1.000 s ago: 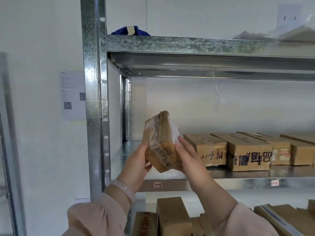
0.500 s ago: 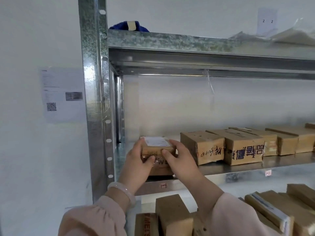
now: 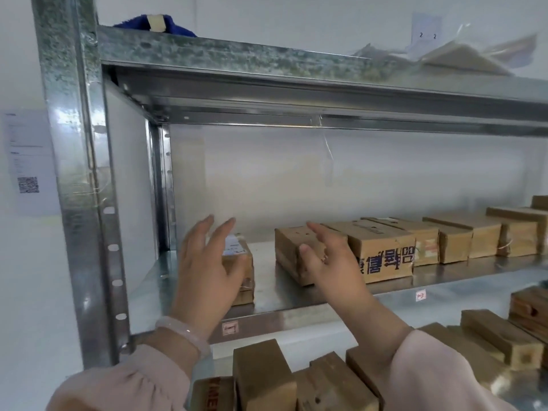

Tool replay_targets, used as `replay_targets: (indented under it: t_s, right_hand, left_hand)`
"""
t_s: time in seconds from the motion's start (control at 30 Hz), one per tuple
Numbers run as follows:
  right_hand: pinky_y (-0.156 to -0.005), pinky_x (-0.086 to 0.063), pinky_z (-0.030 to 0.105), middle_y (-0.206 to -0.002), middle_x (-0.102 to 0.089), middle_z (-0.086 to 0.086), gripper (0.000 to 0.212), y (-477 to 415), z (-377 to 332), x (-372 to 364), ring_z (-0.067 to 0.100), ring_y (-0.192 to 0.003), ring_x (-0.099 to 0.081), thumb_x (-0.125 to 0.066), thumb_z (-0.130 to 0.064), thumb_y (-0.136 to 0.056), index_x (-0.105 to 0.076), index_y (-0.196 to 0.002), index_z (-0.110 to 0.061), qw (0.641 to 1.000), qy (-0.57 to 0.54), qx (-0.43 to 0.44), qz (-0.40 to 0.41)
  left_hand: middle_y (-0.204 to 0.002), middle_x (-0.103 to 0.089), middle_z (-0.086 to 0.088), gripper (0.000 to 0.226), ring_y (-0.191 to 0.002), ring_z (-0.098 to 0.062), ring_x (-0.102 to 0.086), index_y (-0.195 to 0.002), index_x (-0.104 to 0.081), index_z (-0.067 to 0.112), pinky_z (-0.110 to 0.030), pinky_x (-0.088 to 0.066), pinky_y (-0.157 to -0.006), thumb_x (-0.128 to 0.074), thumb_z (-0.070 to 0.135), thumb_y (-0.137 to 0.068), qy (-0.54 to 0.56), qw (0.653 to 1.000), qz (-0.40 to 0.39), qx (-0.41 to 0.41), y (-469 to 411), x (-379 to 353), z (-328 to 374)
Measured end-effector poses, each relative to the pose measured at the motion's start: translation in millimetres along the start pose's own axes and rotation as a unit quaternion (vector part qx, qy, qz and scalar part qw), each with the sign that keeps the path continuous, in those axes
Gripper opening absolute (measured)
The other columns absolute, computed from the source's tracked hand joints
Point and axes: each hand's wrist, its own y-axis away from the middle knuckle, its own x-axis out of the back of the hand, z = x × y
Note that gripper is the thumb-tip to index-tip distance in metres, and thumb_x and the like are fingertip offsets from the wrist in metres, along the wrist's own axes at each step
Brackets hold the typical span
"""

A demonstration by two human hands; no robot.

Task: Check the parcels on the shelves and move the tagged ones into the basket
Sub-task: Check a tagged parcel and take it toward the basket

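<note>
A small brown parcel (image 3: 240, 269) with a white label on top sits on the metal shelf (image 3: 267, 295) near its left end. My left hand (image 3: 204, 268) hovers just in front of it, fingers spread, holding nothing. My right hand (image 3: 329, 262) is open too, in front of the second parcel (image 3: 289, 250), thumb and fingers apart; whether it touches the box I cannot tell. A parcel with dark printed characters (image 3: 382, 256) stands right of that, with several more brown parcels (image 3: 462, 238) in a row. No basket is in view.
The steel upright (image 3: 80, 173) stands at the left, with a paper notice carrying a QR code (image 3: 28, 161) on the wall beyond. The upper shelf (image 3: 267, 57) holds a blue cloth (image 3: 154, 23) and plastic bags (image 3: 462, 54). Several brown boxes (image 3: 264, 378) fill the lower shelf.
The small parcel held up and turned in both hands a second ago was set down on the shelf. Both hands have let go, and the right hand has shifted rightwards to the neighbouring parcel.
</note>
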Motion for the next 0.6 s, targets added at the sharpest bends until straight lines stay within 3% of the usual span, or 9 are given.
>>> replay_targets:
  t_s: [0.13,0.23,0.33,0.4,0.5,0.6]
  right_hand:
    - [-0.103,-0.031,0.019,-0.138,-0.050,-0.012,0.046,-10,27,21,0.003,-0.130,-0.038,-0.055,-0.038,-0.092,-0.045,-0.137,-0.038,0.998,0.040,0.050,0.001]
    - [-0.097,-0.023,0.002,-0.136,-0.052,-0.010,0.047,-18,44,40,-0.002,-0.124,-0.038,-0.057,-0.032,-0.092,-0.048,-0.138,-0.028,0.993,0.059,0.100,0.000]
    - [-0.104,-0.033,0.020,-0.137,-0.051,-0.008,0.047,-23,61,56,0.007,-0.128,-0.041,-0.056,-0.030,-0.093,-0.048,-0.138,-0.027,0.992,0.059,0.111,-0.013]
    - [-0.107,-0.036,0.031,-0.139,-0.048,-0.008,0.047,-24,70,63,0.009,-0.131,-0.039,-0.055,-0.032,-0.093,-0.045,-0.139,-0.030,0.990,0.066,0.122,-0.031]
    - [-0.109,-0.029,0.023,-0.146,-0.041,-0.010,0.051,-25,80,68,0.006,-0.136,-0.032,-0.054,-0.035,-0.094,-0.041,-0.142,-0.033,0.987,0.075,0.128,-0.056]
    - [-0.105,-0.019,0.010,-0.148,-0.038,-0.012,0.051,-29,83,73,-0.006,-0.131,-0.027,-0.055,-0.034,-0.094,-0.039,-0.143,-0.033,0.988,0.053,0.136,-0.052]
  left_hand:
    - [-0.146,-0.040,0.007,0.050,-0.136,-0.012,-0.034,-0.137,-0.050,0.034,-0.023,-0.025,-0.108,-0.065,0.028,-0.089,0.055,0.996,0.008,-0.077,-10,-46,51]
    - [-0.148,-0.037,0.002,0.053,-0.137,-0.016,-0.034,-0.138,-0.048,0.035,-0.021,-0.023,-0.109,-0.066,0.035,-0.088,0.090,0.995,-0.049,-0.008,-16,-88,67]
    - [-0.151,-0.030,-0.004,0.066,-0.139,-0.024,-0.032,-0.145,-0.036,0.039,-0.036,-0.030,-0.116,-0.065,0.047,-0.086,0.065,0.985,-0.132,0.094,-19,-124,67]
    - [-0.147,-0.037,-0.005,0.068,-0.134,-0.024,-0.041,-0.144,-0.035,0.040,-0.039,-0.038,-0.111,-0.067,0.046,-0.085,0.057,0.976,-0.159,0.137,-20,-137,66]
    - [-0.131,-0.055,0.002,0.060,-0.117,-0.014,-0.055,-0.136,-0.044,0.041,-0.031,-0.045,-0.102,-0.072,0.032,-0.084,0.072,0.980,-0.132,0.131,-19,-143,65]
    - [-0.130,-0.053,0.012,0.061,-0.113,-0.004,-0.053,-0.131,-0.043,0.051,-0.029,-0.048,-0.100,-0.074,0.027,-0.083,0.113,0.980,-0.083,0.140,-11,-137,67]
